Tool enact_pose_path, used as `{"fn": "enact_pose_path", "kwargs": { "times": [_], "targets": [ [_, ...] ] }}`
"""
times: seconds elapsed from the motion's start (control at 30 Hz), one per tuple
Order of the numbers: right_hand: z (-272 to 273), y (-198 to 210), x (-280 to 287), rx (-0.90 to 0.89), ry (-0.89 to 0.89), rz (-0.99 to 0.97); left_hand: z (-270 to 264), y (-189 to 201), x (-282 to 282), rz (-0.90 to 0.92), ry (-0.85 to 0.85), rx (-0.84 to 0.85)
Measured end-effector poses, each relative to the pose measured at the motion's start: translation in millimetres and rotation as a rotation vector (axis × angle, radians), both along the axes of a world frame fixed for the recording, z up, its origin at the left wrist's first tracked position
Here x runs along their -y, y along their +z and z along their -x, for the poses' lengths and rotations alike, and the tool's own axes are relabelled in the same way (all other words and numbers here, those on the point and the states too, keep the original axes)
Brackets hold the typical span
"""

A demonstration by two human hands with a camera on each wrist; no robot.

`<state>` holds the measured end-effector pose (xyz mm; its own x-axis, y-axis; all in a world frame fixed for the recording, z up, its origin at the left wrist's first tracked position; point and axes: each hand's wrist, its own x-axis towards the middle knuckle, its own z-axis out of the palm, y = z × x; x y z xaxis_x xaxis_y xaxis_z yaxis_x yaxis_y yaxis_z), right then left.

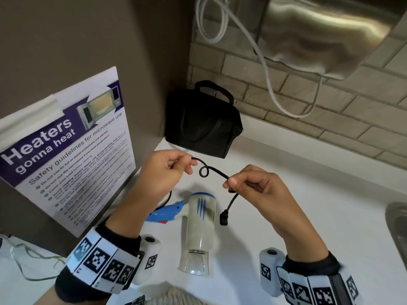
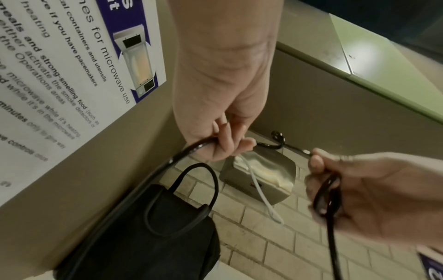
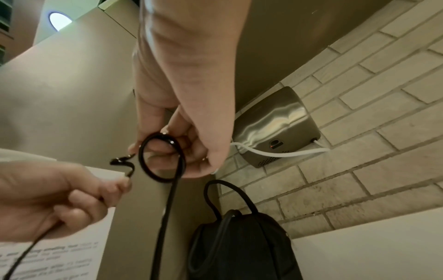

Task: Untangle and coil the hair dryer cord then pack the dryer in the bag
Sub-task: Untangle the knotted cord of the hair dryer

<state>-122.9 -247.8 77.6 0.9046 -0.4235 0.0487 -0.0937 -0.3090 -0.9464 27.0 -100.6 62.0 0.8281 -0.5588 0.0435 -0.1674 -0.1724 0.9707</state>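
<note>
Both hands (image 1: pixel 167 170) pinch cord (image 1: pixel 211 170); only head view shows dryer (image 1: pixel 199 225).

Each wrist carries a white band (image 1: pixel 103 264) printed with black square fiducial markers over a dark cuff (image 1: pixel 312 261). A white camera housing (image 1: pixel 269 271), also marker-tagged, mounts on each band.

Head view: even, moderately bright indoor light, with soft shadows under my hands on the white counter (image 1: pixel 308 172), a smeared glare on the steel wall unit (image 1: pixel 326 34), and brick courses bowing toward the frame edges. Left wrist view: dimmer and warmer, my right hand (image 2: pixel 374 191) motion-blurred, poster (image 2: pixel 48 91) text soft at its lower end. Right wrist view: similarly dim, a bright oval ceiling light (image 3: pixel 59 20) upper left, my left hand (image 3: pixel 48 199) blurred.
</note>
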Motion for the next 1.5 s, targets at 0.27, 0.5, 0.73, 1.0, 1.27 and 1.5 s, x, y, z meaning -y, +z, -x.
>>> {"fn": "enact_pose_path", "kwargs": {
  "times": [0.27, 0.5, 0.73, 1.0, 1.27, 1.5],
  "targets": [
    [6.7, 25.9, 9.8, -0.139, 0.222, -0.041, 23.1, 20.1, 0.6, 0.004, -0.199, 0.272],
    [2.5, 30.9, 0.6, 0.020, -0.061, 0.277, 28.1, 12.9, 5.6, -0.131, -0.282, 0.232],
    [14.2, 22.2, 0.0, 0.095, -0.060, 0.315, 5.0, -2.6, 5.6, -0.175, -0.166, -0.133],
    [19.5, 8.9, 12.1, -0.168, -0.005, 0.255, 10.8, 26.3, 3.4, 0.041, -0.080, -0.003],
    [8.0, 35.9, 12.2, -0.122, 0.089, 0.083, 32.0, 45.3, 5.3, 0.062, -0.158, 0.543],
    [-11.7, 57.4, -4.9, -0.043, 0.122, 0.186, 45.3, 49.1, 9.6, 0.128, -0.173, 0.601]
  ]
}}
